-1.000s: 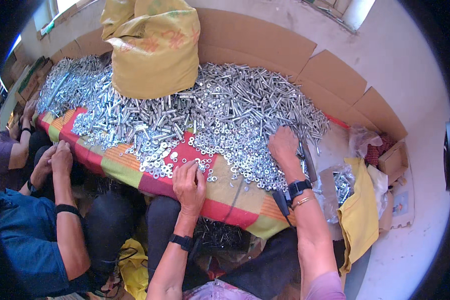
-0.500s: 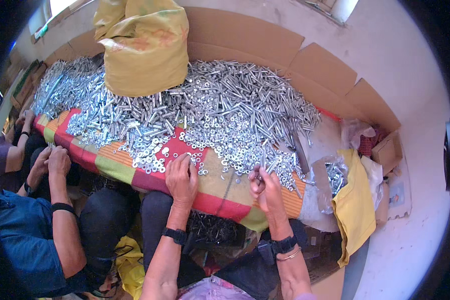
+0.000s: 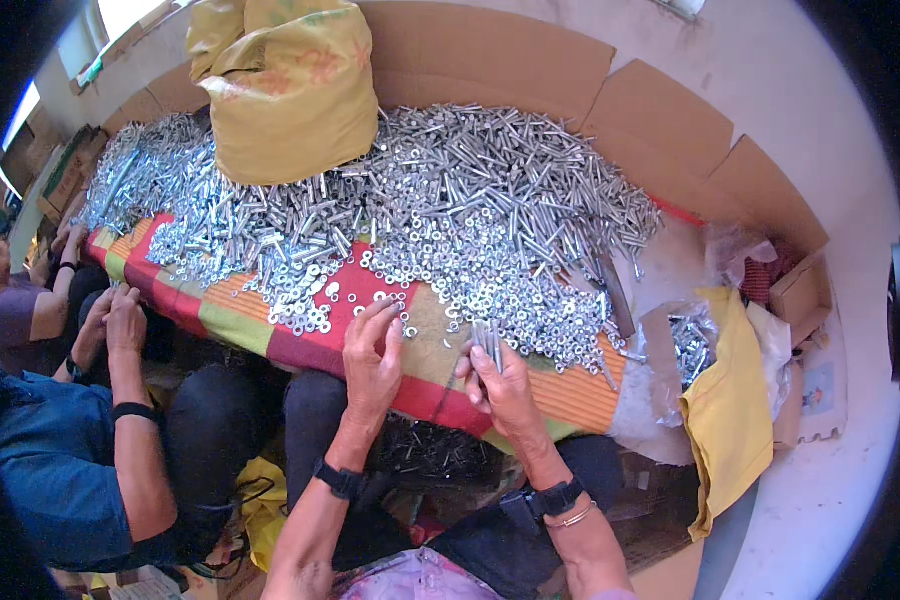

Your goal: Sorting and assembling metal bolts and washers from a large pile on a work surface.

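My right hand (image 3: 500,388) is closed around a small bunch of silver metal bolts (image 3: 486,338), which stick up past the thumb and fingers. To its left, my left hand (image 3: 372,365) hovers at the cloth's front part, fingers bent and thumb apart, with nothing visible between them. Just beyond its fingertips lie loose washers (image 3: 332,290) on a red patch. A heap of nuts and washers (image 3: 490,275) spreads ahead of both hands. Behind it rises a larger pile of silver bolts and sleeves (image 3: 530,180). A checked cloth (image 3: 425,385) lies under everything.
A yellow sack (image 3: 290,110) stands on the pile. Cardboard (image 3: 490,55) lines the back. At right are a clear bag of metal parts (image 3: 690,345) and a yellow cloth (image 3: 730,400). Co-workers sit at left, one in a blue shirt (image 3: 55,460). Below is a dark tray (image 3: 435,450).
My right hand has moved left with the bolts, which now stand together more upright. My left hand has shifted slightly right, its thumb and fingers farther apart. The view has tilted slightly.
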`<state>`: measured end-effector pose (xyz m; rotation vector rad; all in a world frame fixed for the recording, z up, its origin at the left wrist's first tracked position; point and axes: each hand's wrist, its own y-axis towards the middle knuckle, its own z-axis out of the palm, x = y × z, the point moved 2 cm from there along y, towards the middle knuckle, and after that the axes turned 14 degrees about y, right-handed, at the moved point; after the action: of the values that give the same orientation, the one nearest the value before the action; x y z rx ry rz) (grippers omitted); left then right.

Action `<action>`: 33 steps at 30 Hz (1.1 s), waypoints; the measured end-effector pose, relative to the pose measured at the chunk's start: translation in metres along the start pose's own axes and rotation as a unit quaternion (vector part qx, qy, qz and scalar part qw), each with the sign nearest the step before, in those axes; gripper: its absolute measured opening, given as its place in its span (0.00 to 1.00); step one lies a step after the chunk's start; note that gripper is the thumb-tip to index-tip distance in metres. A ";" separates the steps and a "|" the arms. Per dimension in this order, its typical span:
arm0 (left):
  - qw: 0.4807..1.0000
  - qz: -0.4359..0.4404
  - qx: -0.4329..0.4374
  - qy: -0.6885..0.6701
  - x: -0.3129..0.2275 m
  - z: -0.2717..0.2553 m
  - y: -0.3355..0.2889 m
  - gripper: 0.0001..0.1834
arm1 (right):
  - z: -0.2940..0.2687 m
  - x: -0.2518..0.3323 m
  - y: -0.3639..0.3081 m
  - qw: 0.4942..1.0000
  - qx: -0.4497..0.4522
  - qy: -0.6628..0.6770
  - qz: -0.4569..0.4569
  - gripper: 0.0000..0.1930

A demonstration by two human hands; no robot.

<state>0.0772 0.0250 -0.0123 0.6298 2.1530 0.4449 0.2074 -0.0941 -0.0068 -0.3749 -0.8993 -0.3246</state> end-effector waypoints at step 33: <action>0.992 0.100 -0.001 -0.078 -0.053 -0.018 -0.049 0.15 | -0.002 -0.033 -0.001 0.938 0.074 0.284 0.186 0.15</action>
<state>0.0771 -0.0473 0.0061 0.8555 1.9495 0.4882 0.1891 -0.0919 -0.0347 -0.2800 -0.2695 -0.0058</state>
